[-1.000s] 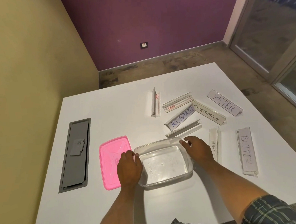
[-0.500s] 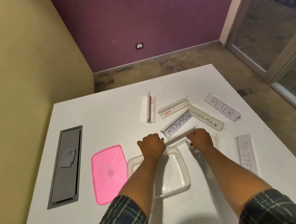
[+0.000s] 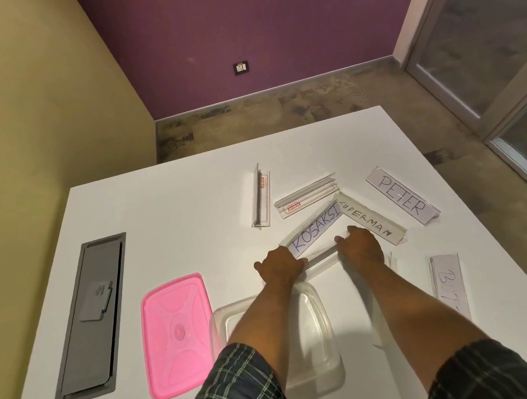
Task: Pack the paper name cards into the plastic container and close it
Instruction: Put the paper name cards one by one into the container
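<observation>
1. Left sleeve (image 3: 236, 383): dark plaid with thin pale lines, pushed up the forearm.
2. Right sleeve (image 3: 495, 373): same dark checked cloth, pushed up too.
3. Both forearms bare below, left hand (image 3: 278, 267) and right hand (image 3: 359, 246) ungloved.

— What's the room like?
— A purple wall (image 3: 245, 30) at the back with a small socket plate (image 3: 241, 67), a yellow-olive wall (image 3: 48, 89) along one side.
— Floor?
— Mottled grey-brown concrete floor (image 3: 327, 103), with a pale skirting strip along the purple wall.
— Furniture?
— A white table (image 3: 164, 211) with a grey cable hatch (image 3: 87, 318) set in it. A glass door (image 3: 478, 47) in a pale frame stands opposite the yellow wall.
</observation>
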A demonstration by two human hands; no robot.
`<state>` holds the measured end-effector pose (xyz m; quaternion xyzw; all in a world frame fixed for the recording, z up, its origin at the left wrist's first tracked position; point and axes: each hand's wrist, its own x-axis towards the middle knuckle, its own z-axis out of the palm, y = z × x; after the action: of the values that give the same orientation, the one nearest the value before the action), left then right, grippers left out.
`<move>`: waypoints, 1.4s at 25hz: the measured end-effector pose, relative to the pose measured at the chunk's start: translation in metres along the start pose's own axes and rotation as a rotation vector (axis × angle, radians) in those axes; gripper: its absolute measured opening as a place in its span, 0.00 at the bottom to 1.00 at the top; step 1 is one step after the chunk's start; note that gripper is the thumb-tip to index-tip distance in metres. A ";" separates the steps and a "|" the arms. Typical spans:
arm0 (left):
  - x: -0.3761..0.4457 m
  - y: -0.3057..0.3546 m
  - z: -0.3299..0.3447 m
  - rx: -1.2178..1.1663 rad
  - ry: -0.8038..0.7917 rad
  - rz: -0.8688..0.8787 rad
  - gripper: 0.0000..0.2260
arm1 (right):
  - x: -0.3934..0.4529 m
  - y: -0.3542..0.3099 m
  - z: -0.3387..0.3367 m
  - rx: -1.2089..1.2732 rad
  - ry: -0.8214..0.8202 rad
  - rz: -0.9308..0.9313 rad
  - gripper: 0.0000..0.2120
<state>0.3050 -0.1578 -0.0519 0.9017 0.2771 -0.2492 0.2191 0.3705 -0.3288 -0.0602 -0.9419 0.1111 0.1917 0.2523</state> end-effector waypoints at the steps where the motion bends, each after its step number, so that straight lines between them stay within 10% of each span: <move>1: 0.002 0.001 0.000 -0.030 -0.001 -0.008 0.22 | 0.004 0.004 0.000 0.079 -0.018 0.020 0.25; 16: 0.006 -0.004 -0.028 -0.365 -0.149 -0.026 0.27 | -0.031 0.019 -0.024 0.675 0.171 -0.052 0.11; 24: -0.045 -0.022 -0.052 -0.522 0.257 0.205 0.31 | -0.072 0.013 -0.041 1.003 0.295 -0.233 0.15; 31: -0.098 -0.081 -0.047 -0.086 0.414 0.322 0.35 | -0.125 -0.017 -0.014 1.092 0.115 -0.213 0.12; 35: -0.125 -0.128 -0.034 0.035 0.465 0.346 0.32 | -0.143 -0.006 0.000 0.678 -0.004 -0.458 0.12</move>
<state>0.1477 -0.0925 0.0135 0.9721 0.1578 0.0006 0.1736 0.2433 -0.3075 0.0018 -0.8053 -0.0452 0.0850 0.5850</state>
